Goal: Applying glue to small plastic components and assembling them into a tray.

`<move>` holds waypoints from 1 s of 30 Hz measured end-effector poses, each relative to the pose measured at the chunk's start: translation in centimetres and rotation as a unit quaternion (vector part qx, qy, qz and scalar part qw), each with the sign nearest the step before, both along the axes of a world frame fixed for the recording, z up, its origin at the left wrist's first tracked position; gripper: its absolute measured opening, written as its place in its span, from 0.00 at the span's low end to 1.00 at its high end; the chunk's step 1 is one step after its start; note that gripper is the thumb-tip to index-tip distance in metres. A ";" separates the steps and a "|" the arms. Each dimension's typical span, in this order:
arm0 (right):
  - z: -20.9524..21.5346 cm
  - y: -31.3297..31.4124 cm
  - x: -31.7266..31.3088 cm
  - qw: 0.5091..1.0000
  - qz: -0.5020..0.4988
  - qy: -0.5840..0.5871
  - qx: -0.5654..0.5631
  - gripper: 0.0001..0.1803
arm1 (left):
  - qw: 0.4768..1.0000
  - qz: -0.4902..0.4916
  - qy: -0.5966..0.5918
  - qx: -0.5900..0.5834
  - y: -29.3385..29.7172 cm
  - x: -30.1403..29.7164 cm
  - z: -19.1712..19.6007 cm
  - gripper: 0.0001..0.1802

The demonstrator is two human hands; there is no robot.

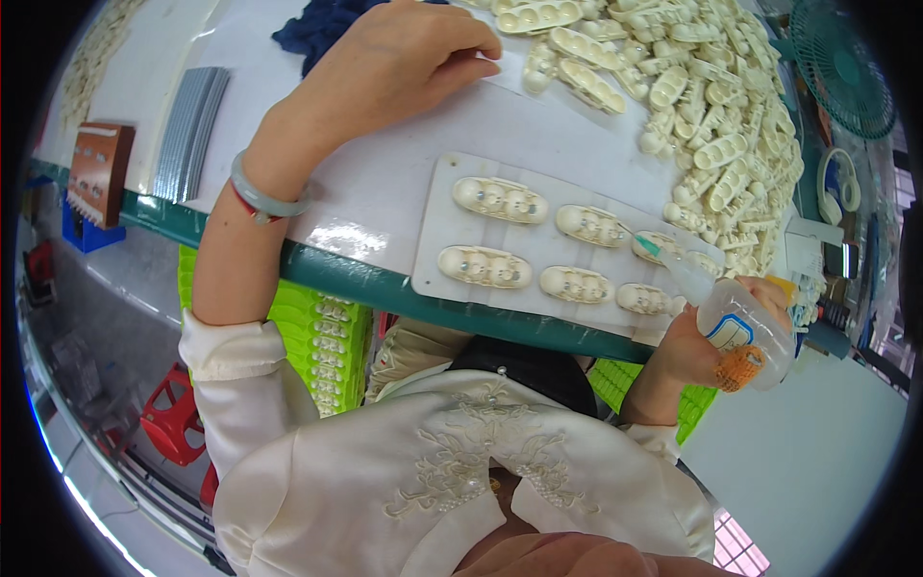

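My right hand (687,346) grips a clear squeeze bottle (777,332) with a blue-edged label and an orange patch. Its green nozzle tip (647,245) points down at a cream pea-pod-shaped piece (660,247) on a pale rectangular tray (431,226). Two rows of these oval pieces with small round bumps lie on the tray, such as one pod piece (500,200) at the far left. My left hand (418,58) rests past the tray on the white table, fingers curled and closed near a loose heap of cream pieces (716,120). Nothing shows between its fingertips.
A dark blue cloth (322,29) lies beyond my left wrist. Grey strips (192,135) and a brown block (99,173) sit at the left. Green trays (327,337) of pieces stand below the table's green edge. A green fan (844,72) is at the far right, a red stool (176,413) lower left.
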State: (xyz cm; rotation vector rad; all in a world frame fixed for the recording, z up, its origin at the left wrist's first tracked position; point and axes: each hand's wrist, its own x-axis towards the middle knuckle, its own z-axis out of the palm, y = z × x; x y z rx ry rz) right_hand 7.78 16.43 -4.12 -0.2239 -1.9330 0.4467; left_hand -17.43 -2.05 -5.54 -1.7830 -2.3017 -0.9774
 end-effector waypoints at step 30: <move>-1.0 1.4 2.9 0.991 0.071 -0.101 -0.057 0.17 | 0.953 0.225 -0.072 0.191 -0.4 0.2 0.9 0.04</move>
